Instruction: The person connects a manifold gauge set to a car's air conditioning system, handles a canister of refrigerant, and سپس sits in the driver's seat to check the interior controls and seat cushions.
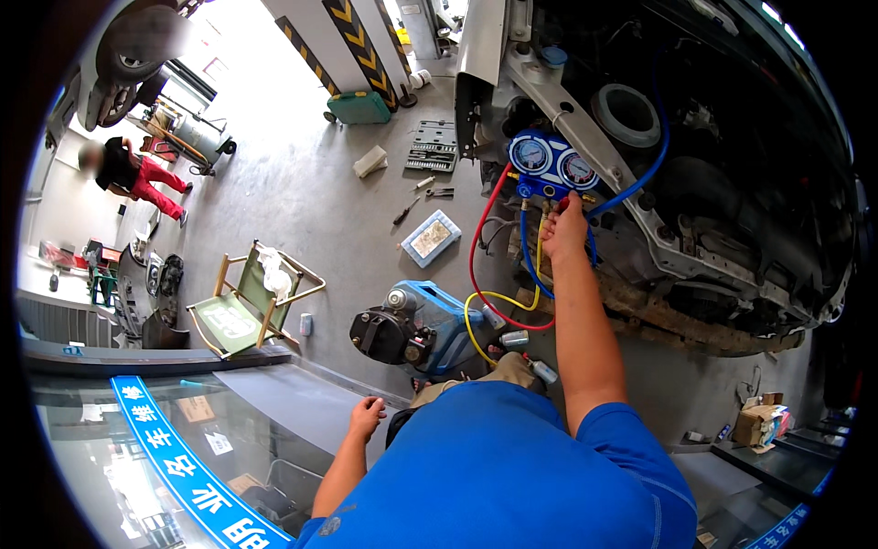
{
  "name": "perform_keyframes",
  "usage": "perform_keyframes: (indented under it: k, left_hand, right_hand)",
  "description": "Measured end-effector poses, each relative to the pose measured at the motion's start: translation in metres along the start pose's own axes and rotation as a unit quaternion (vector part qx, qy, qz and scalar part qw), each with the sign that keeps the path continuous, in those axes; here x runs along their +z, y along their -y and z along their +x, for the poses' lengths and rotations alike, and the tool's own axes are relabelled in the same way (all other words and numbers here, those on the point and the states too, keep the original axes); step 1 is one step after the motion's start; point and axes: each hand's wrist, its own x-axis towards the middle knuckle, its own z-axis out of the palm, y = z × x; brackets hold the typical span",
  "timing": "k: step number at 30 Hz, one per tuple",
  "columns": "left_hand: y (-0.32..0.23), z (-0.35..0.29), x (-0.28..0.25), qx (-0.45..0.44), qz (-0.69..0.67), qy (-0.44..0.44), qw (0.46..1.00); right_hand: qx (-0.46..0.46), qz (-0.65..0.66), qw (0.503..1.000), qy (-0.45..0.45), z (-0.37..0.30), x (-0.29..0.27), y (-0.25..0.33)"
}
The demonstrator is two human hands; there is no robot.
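A blue manifold gauge set [553,162] with two round dials rests at the front edge of the car's engine bay [640,137]. My right hand [564,229] reaches out to its lower right side, fingers closed on a red valve knob [563,203]. A red hose [476,247], a yellow hose [501,295] and a blue hose [527,240] hang from the gauge set. Another blue hose [651,171] runs into the engine bay. My left hand [368,416] hangs low at my side, loosely curled with fingers slightly apart, nothing visible in it.
A blue machine with a black motor [389,334] stands before my legs, silver cans [514,339] beside it. Left are a folding chair [240,316] and a person [142,174] in red trousers. On the floor lie a blue-white box [432,238], pliers [440,192] and a socket set [432,146].
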Motion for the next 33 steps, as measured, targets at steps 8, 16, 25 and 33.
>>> perform_keyframes:
  k: [8,16,25,33]
  left_hand:
    - [0.028,0.008,0.0,0.057,0.046,0.032,0.997]
    - [0.023,0.031,-0.014,0.064,0.112,0.063,0.99]
    - [-0.018,0.05,-0.059,-0.011,0.093,0.089,0.992]
    - [-0.002,0.124,-0.142,-0.002,0.169,0.127,0.977]
  right_hand:
    - [0.087,-0.064,0.988,0.108,0.007,-0.019,-0.011]
    - [-0.002,-0.659,0.694,0.291,-0.024,-0.188,-0.126]
    - [0.421,-0.561,0.711,0.053,-0.101,-0.318,-0.191]
    - [0.336,-0.532,0.777,-0.031,-0.175,-0.288,-0.282]
